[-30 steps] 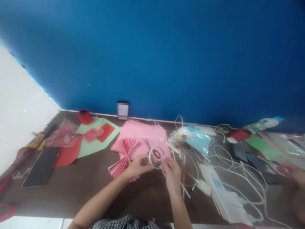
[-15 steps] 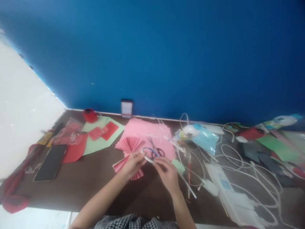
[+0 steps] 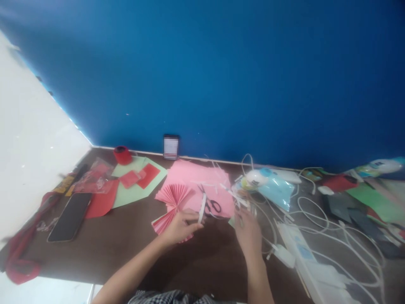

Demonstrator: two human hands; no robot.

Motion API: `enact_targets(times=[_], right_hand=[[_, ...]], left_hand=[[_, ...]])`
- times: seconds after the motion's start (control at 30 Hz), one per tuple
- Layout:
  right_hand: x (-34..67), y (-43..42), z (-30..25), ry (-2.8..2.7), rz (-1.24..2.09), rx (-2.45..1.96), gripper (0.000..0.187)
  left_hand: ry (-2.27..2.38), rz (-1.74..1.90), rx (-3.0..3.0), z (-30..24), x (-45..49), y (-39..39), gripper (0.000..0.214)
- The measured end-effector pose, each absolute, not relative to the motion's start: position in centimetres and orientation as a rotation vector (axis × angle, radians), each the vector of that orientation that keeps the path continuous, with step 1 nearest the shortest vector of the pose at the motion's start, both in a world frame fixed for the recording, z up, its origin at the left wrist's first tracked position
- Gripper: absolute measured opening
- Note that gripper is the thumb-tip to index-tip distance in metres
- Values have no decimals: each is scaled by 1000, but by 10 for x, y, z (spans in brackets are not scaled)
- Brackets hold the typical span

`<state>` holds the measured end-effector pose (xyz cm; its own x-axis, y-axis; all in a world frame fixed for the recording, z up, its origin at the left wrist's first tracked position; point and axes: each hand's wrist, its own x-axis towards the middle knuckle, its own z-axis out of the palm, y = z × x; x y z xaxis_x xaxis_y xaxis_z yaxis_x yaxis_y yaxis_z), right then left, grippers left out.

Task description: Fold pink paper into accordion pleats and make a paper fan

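My left hand [image 3: 182, 226] pinches a narrow white strip [image 3: 203, 207] upright between thumb and fingers. Beside and partly behind that hand lies a pleated pink paper fan [image 3: 174, 196], its lower part half covered by the wrist. Black-handled scissors [image 3: 211, 204] rest on pink paper sheets [image 3: 196, 171], just beyond the strip. My right hand [image 3: 249, 232] is to the right, over the corner of the pink sheets, close to some loose white strips [image 3: 234, 195]. Its fingertips are blurred, and whether anything is between them does not show.
A dark phone [image 3: 69, 217], red paper [image 3: 103, 198], green paper [image 3: 126, 196] and a red roll [image 3: 122, 155] lie left. A small framed screen [image 3: 171, 147] leans against the blue wall. At right are a blue packet [image 3: 278, 190], tangled white cables [image 3: 316, 228] and a power strip [image 3: 300, 245].
My right hand has let go of the curved strip and moved right toward the loose white strips. The strip now stands straight in my left hand.
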<state>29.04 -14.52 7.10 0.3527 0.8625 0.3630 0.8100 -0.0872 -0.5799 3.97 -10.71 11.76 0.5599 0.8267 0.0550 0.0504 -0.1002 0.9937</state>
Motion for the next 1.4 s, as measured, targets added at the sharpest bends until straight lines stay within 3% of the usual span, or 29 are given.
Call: enact_targets(times=[0.3, 0.6, 0.83, 1.07, 1.4], right_hand=[[209, -151, 122, -1236, 841, -1486, 25], [203, -154, 118, -1321, 723, -1455, 23], [205, -157, 117, -1529, 398, -1324, 16], [210, -164, 121, -1406, 661, -1296, 4], [208, -170, 125, -1051, 506, -1290, 3]], left_hand=[[758, 822, 2332, 96, 33, -104, 26], [939, 869, 2360, 82, 26, -100, 23], [857, 822, 2366, 96, 28, -103, 25], [682, 747, 2429, 97, 30, -112, 28], [568, 598, 1958, 99, 48, -136, 31]])
